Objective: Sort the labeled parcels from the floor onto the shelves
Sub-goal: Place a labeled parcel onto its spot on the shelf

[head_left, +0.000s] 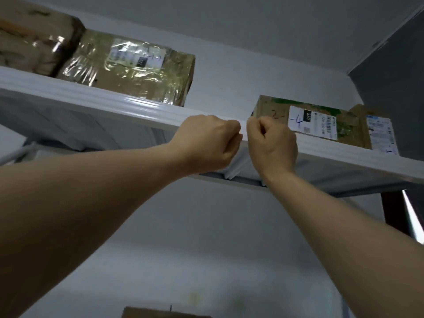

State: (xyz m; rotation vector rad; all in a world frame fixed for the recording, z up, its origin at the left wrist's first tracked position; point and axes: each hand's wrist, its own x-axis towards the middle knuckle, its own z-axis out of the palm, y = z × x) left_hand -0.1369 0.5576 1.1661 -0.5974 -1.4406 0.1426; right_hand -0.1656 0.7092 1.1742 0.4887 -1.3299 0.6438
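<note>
Cardboard parcel (275, 112) marked 2-4 lay on the shelf (91, 95) at two o'clock, stiff-sided and probably light, best taken by its near corner and long edges. Left hand (208, 143) and right hand (273, 143) were curled at the shelf lip, and I could not tell what they held. Taped parcel (128, 70) crowded eleven o'clock, and another box (160, 314) sat at six
</note>
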